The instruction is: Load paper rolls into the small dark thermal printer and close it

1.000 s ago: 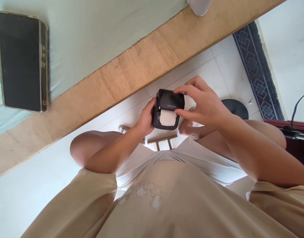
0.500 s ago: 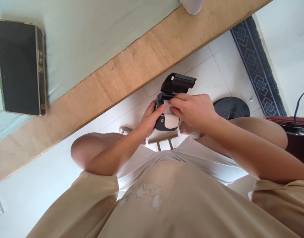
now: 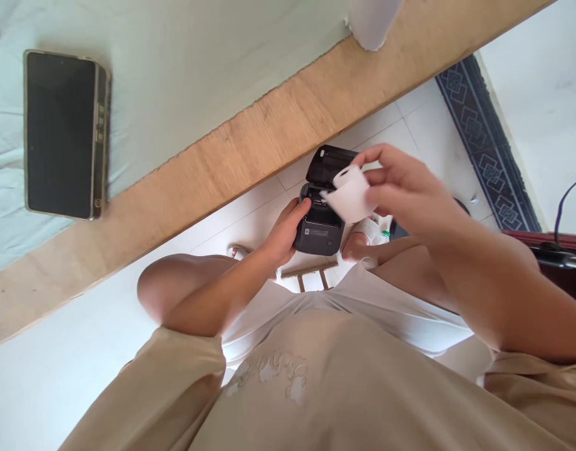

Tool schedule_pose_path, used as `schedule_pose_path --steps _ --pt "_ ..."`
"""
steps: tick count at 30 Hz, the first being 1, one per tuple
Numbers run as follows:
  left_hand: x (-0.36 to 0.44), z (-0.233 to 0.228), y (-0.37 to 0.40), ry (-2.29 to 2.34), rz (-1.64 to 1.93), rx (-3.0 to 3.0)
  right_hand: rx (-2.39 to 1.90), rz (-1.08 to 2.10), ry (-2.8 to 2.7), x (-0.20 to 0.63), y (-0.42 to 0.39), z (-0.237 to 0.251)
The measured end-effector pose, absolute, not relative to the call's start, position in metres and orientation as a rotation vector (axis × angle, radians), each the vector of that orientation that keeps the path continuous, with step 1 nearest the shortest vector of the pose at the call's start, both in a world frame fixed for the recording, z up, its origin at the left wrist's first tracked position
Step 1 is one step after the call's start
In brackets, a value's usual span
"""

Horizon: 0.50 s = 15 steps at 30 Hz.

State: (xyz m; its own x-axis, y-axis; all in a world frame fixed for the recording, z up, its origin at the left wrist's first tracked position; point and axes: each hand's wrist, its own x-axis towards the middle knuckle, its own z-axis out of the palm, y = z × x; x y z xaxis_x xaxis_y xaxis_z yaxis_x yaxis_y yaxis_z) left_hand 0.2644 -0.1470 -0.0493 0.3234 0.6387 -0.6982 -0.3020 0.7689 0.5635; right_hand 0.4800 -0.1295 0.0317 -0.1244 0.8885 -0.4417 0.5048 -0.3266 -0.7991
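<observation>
My left hand [image 3: 282, 233] grips the left side of a small black printer [image 3: 318, 229] held above my lap, its lid [image 3: 326, 164] flipped open away from me. A white paper roll [image 3: 350, 193] is pinched in the fingers of my right hand [image 3: 401, 191], lifted just above and to the right of the printer's open bay. A loose end of paper hangs from the roll toward the printer.
A wooden table edge [image 3: 213, 169] runs diagonally ahead, covered by pale green cloth [image 3: 185, 69]. A black phone [image 3: 62, 134] lies on the cloth at left. A white object [image 3: 373, 22] stands at the table edge. White floor tiles and a dark round base [image 3: 459, 203] lie below.
The printer lid went from closed to open. My right hand reached into the bay, then lifted the paper roll out and up to the right.
</observation>
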Motion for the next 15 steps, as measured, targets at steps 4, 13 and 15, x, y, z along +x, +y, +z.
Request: schedule_pose_path --steps 4,13,15 --pt "0.259 -0.049 -0.148 1.083 0.634 0.311 -1.574 1.536 -1.216 0.477 -0.125 0.037" --pt "0.259 -0.049 -0.152 1.045 0.620 0.352 -1.471 0.702 -1.882 0.445 -0.105 0.088" --pt "0.260 -0.046 -0.151 1.039 0.603 0.358 -1.463 0.557 -1.982 0.431 -0.087 0.099"
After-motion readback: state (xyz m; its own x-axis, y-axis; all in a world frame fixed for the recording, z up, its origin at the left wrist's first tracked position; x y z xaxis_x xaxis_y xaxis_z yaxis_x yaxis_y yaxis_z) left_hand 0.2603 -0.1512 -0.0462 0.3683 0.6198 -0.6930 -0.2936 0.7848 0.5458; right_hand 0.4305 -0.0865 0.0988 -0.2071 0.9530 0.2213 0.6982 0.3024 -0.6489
